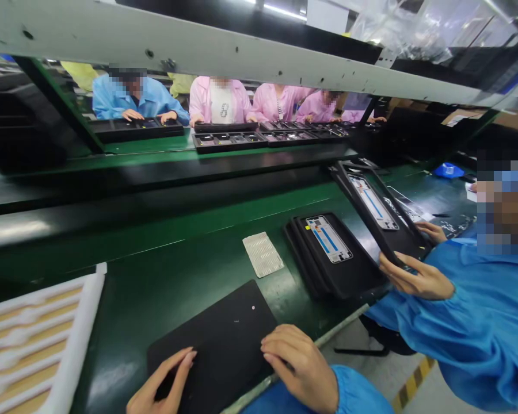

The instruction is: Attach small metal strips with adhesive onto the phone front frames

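A flat black mat (228,351) lies on the green bench in front of me, with a small pale dot near its far right corner. Over its left part is my left hand (166,379), thumb and finger pinched together; anything between the tips is too small to make out. My right hand (302,365) is at the mat's right side, fingers curled and drawn together with the thumb close to them. Whatever they may hold is hidden. Beyond the mat lies a pale sheet (263,254) with rows of small slots.
To the right, black trays (362,282) are stacked, the top one carrying a phone frame (329,238) with blue strips. A co-worker in blue tilts another black tray (371,213). A white foam rack (75,339) stands at left. Several people work across the bench, beneath a metal beam (242,52).
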A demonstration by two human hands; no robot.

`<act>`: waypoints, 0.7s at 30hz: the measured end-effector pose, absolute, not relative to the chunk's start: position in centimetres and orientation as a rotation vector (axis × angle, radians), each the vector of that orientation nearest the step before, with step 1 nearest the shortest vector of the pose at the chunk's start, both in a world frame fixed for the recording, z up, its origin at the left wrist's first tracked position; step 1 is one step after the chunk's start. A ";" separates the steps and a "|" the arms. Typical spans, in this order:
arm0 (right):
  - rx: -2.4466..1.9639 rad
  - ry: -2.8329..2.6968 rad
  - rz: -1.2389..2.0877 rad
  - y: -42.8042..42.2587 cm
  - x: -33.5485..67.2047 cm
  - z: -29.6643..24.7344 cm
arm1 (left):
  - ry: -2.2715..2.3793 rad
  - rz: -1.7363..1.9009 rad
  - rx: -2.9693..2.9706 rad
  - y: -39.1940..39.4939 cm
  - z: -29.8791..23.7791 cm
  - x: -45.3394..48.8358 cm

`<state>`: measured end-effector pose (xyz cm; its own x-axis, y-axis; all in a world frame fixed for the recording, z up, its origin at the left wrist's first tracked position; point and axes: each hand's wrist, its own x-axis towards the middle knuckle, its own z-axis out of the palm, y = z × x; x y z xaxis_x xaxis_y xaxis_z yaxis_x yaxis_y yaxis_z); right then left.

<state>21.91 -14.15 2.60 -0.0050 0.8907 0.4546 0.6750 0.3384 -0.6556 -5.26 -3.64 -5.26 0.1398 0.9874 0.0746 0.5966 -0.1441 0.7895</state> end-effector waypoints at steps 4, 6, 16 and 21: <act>-1.424 -1.692 0.298 -14.0 22.6 2.5 | 1.539 0.819 1.742 -3.6 -5.1 -4.9; -1.431 -1.682 0.296 -14.0 22.8 2.5 | 1.567 0.798 1.703 -3.5 -5.3 -4.9; -1.520 -1.559 0.074 -13.4 26.4 5.2 | 1.571 0.764 1.770 -3.4 -5.7 -5.3; -1.742 -1.294 -0.268 -10.8 32.3 6.2 | 1.579 0.779 1.807 -3.5 -5.4 -4.9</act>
